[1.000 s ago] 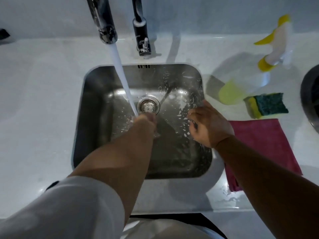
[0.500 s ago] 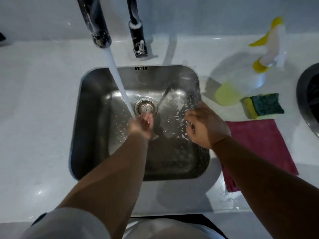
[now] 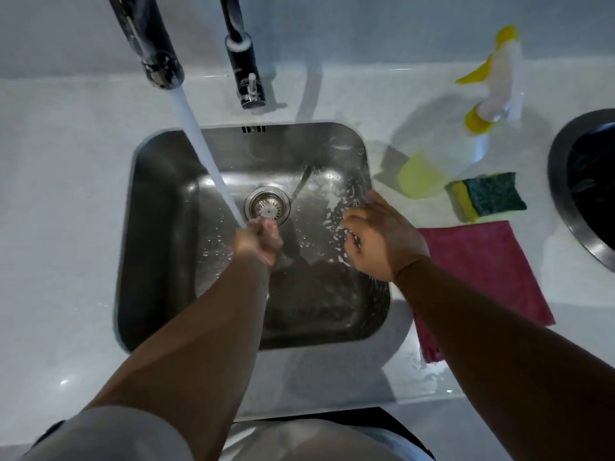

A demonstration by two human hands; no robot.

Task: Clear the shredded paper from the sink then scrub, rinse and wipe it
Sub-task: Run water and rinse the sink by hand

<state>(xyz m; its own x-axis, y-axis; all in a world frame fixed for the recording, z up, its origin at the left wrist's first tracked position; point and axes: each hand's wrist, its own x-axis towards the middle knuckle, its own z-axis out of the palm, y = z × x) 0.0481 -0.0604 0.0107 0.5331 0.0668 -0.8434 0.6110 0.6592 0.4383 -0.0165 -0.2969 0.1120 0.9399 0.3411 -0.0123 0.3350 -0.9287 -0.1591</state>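
Rinsing looks to be the step in hand: water is running from the tap in a solid white stream and is landing on the left hand. That hand is hanging over the sink floor on the near side of the drain strainer, its fingers curled in, with nothing showing in its grip. The right hand is hovering at the right wall of the sink, fingers spread and slightly bent, holding nothing; whether the tips are touching the steel I cannot tell. The sink is sitting in the middle of the white counter, and no shredded paper is showing in it. Only droplets and pale foam flecks are clinging to its right side, so I am judging clearing and scrubbing as done. Right of the sink, the sponge is lying just beyond the pink cloth, with the spray bottle standing farther back. The next move is probably calling for steering water onto that flecked right side until it is running clean, then shutting off the tap and reaching right for the cloth.
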